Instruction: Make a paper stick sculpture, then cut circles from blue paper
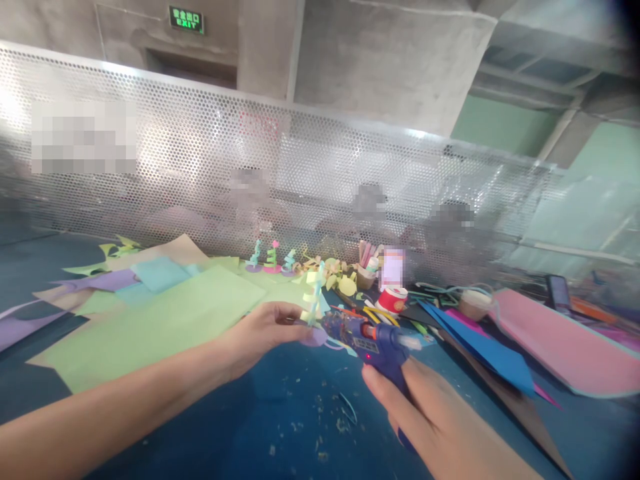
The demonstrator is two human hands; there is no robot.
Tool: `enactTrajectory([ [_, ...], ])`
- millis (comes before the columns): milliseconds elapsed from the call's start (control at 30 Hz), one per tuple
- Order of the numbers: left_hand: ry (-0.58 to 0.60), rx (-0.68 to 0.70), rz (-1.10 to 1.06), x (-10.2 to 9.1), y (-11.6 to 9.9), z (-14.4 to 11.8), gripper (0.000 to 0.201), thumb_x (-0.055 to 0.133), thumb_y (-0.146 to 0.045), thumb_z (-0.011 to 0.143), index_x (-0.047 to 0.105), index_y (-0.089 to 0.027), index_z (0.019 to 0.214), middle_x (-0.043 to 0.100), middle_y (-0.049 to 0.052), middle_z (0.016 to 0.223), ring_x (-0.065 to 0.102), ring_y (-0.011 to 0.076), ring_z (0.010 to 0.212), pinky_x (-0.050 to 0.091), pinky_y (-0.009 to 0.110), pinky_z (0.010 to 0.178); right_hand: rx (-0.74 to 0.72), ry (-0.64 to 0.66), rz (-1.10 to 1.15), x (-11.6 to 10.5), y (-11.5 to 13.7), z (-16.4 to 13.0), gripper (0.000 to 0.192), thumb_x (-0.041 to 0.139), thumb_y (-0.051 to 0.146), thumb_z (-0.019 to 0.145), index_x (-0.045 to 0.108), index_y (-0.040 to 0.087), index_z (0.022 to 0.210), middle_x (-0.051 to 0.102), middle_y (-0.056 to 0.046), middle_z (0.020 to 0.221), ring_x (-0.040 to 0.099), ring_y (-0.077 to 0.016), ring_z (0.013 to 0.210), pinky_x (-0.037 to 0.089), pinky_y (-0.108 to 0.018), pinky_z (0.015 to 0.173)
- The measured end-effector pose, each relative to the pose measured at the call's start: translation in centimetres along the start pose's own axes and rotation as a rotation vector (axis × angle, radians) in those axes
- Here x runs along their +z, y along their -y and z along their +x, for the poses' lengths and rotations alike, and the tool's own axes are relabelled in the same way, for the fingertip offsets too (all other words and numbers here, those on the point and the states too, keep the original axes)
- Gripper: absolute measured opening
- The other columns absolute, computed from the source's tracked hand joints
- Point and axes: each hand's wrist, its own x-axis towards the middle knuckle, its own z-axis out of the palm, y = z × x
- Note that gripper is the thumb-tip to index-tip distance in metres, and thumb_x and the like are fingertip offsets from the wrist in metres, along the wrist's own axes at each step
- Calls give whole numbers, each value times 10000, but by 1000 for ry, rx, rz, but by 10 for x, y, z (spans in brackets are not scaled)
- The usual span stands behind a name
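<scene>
One blue glue gun: was gripped in the right hand above the table, long axis crosswise, front end pointed left toward the pale paper spiral. The latter, upright, was pinched near its purple base by the left hand.
</scene>
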Motion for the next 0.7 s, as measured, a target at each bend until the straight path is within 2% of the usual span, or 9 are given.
enactTrajectory([
  [133,10,13,-5,1,0,0,179,686,-279,685,683,-159,819,697,47,862,600,196,860,412,289,800,36,-17,15,-1,1,1,232,439,286,872,630,224,988,620,-15,570,665,-209,692,528,-244,625],
  [233,5,5,17,2,0,0,194,678,-289,688,682,-161,835,696,51,876,600,201,858,416,296,799,49,-30,5,-2,4,3,274,434,313,879,602,228,1078,586,5,508,651,-206,608,523,-254,598],
  [533,13,2,-7,1,-1,-1,169,686,-281,686,677,-167,811,696,34,844,598,198,869,413,293,810,33,-50,-36,-2,4,2,272,424,310,883,614,235,1062,515,22,436,631,-202,554,522,-254,595],
  [700,16,13,-13,1,-1,-1,151,678,-264,699,681,-167,815,696,34,862,595,182,861,409,272,792,19,-41,-28,-1,5,2,287,405,293,892,616,202,1063,518,12,437,649,-211,601,528,-253,621],
])
